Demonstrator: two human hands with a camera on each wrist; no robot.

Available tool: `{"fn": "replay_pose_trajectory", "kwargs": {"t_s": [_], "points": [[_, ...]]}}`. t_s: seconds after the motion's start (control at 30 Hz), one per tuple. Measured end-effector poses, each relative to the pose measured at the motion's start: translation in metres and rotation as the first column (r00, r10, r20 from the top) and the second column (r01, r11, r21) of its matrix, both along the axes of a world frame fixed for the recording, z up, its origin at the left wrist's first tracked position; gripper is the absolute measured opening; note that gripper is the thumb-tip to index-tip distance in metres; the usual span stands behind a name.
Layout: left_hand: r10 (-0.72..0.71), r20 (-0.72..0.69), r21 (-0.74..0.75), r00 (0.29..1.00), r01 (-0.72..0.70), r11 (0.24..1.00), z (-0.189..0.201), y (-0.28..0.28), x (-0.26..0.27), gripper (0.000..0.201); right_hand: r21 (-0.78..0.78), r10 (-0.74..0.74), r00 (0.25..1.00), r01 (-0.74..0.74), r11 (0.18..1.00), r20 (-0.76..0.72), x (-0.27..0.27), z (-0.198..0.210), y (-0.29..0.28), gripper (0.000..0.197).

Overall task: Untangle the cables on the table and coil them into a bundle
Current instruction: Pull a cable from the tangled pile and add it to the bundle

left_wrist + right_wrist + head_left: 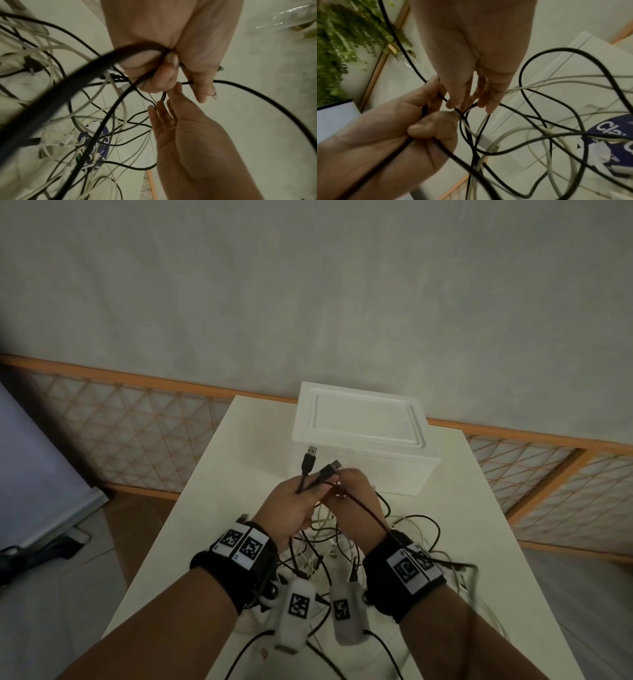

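A tangle of black and white cables (329,546) lies on the white table (219,474) under my wrists. My left hand (291,505) is raised over it and grips black cables (120,100) in curled fingers (159,75). Two black USB plugs (311,454) (335,465) stick up above that fist. My right hand (356,498) is right beside it. The right hand's fingers (489,102) are fairly straight and touch the black strands below the left hand (428,128). One black cable (370,515) drapes over the back of the right hand.
A closed white box (363,440) stands on the table just behind the hands. A dark blue round label (616,135) lies under the cables. A lattice screen (120,433) runs behind the table and green foliage (342,40) is off to the side.
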State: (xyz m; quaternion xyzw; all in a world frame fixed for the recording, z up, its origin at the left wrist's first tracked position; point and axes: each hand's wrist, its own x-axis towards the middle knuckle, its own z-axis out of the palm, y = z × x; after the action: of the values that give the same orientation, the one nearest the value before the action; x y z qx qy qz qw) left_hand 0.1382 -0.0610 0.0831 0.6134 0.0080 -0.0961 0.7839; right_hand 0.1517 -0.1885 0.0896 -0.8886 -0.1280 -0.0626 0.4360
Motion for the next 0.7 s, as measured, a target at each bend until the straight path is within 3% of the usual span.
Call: {"fn": "replay_pose_trajectory", "kwargs": {"t_s": [0.13,0.2,0.27,0.33,0.37,0.4,0.47,0.57,0.63,0.7], "points": [[-0.040,-0.012,-0.054,0.999,0.039,0.998,-0.002,0.001,0.002,0.030,-0.075,0.113,0.991,-0.118,0.990,-0.068,-0.008,0.010,0.005,0.015],[-0.084,-0.014,-0.030,0.996,0.084,0.996,-0.004,0.006,0.003,0.038,-0.005,0.157,0.981,-0.158,0.987,-0.111,-0.012,0.013,0.008,0.017],[-0.082,-0.021,0.164,0.996,0.085,0.983,-0.009,0.013,0.003,0.033,0.232,0.111,0.978,-0.069,0.970,-0.174,-0.012,0.019,0.006,0.023],[-0.037,-0.049,0.376,0.998,0.053,0.925,-0.019,0.021,0.003,0.021,0.585,0.122,0.959,0.052,0.809,-0.254,-0.011,0.033,0.002,0.024],[0.013,-0.067,0.411,0.998,0.016,0.911,-0.026,0.024,0.002,0.012,0.667,0.130,0.955,0.084,0.741,-0.265,-0.011,0.041,-0.003,0.023],[0.072,-0.086,0.409,0.994,-0.030,0.912,-0.030,0.026,0.001,0.006,0.674,0.118,0.958,0.093,0.733,-0.260,-0.010,0.047,-0.007,0.022],[0.153,-0.113,0.374,0.982,-0.101,0.922,-0.033,0.029,0.002,0.010,0.547,0.049,0.982,0.059,0.835,-0.180,-0.007,0.052,-0.016,0.018],[0.119,-0.022,0.423,0.993,-0.098,0.901,-0.024,0.031,0.006,0.010,0.079,0.015,0.999,-0.019,0.997,0.045,-0.002,0.041,-0.030,0.010],[0.139,0.021,0.476,0.990,-0.132,0.870,-0.020,0.038,0.011,0.004,-0.329,0.016,0.999,-0.002,0.944,0.040,0.003,0.024,-0.054,0.012],[0.172,0.030,0.526,0.985,-0.162,0.835,-0.019,0.046,0.011,0.015,-0.624,-0.072,0.996,0.021,0.781,-0.056,0.005,0.005,-0.089,0.017]]}}
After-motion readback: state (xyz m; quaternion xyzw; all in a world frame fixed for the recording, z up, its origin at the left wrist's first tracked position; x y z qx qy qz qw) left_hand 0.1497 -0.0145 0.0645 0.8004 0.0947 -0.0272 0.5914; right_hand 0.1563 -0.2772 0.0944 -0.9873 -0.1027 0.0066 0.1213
